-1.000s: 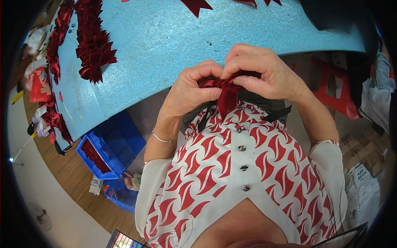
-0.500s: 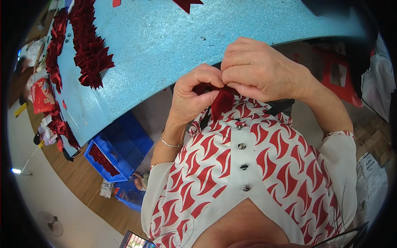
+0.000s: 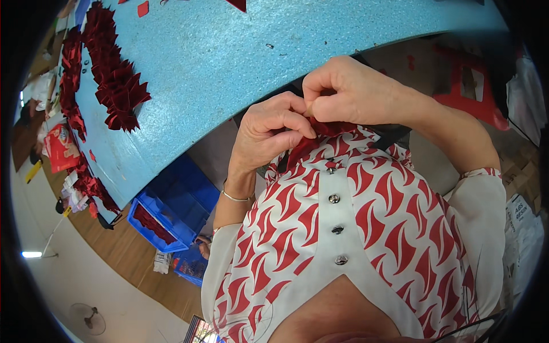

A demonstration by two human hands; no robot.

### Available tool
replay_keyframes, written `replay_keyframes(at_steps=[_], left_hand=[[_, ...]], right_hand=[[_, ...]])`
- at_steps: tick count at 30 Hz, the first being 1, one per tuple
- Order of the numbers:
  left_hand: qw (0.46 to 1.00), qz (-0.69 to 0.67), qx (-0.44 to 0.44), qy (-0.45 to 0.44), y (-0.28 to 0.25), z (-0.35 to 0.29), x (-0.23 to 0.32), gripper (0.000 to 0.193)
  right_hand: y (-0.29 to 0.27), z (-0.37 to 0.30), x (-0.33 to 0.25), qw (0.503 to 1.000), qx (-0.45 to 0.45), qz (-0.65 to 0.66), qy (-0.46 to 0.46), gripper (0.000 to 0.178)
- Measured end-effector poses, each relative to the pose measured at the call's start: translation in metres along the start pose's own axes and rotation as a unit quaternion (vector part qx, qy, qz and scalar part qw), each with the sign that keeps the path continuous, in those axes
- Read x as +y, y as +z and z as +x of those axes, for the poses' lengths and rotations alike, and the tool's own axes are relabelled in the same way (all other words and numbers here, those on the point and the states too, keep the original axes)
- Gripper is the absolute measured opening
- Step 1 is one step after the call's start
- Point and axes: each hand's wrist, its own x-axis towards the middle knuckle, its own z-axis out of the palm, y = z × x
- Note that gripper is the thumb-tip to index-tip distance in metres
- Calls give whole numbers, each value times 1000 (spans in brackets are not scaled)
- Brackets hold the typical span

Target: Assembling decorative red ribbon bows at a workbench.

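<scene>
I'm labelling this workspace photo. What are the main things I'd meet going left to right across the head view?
Red printed package, nearer row of dark red pointed ribbons, blue plastic bin, left hand, right hand, red plastic stool.

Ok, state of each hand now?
Left hand: closed, holding dark red ribbon.
Right hand: closed in a pinch; can't tell on what.

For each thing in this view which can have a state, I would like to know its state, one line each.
Left hand: closed on the dark red ribbon
Right hand: curled; what it pinches is hidden
Dark red ribbon: held, partly covered
Blue bin: open, dark red material inside
Bracelet: worn
Wall light: lit
Fan: cannot tell whether turning
</scene>
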Motion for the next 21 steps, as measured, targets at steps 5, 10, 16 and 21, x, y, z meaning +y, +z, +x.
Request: replay_keyframes(at_steps=[5, 10, 16, 21], left_hand=[[1000, -15, -4, 3, -1, -4, -4, 11], [997, -58, 43, 34, 4, -7, -10, 11], [994, -82, 74, 14, 7, -8, -12, 9], [980, -169, 107, -14, 9, -12, -17, 9]], right_hand=[[0, 1, 7, 991, -22, 118, 58, 13], [0, 0, 8, 991, -15, 124, -53, 8], [7, -4, 6, 996, 3, 50, -71, 9], [7, -4, 5, 996, -9, 57, -74, 10]])
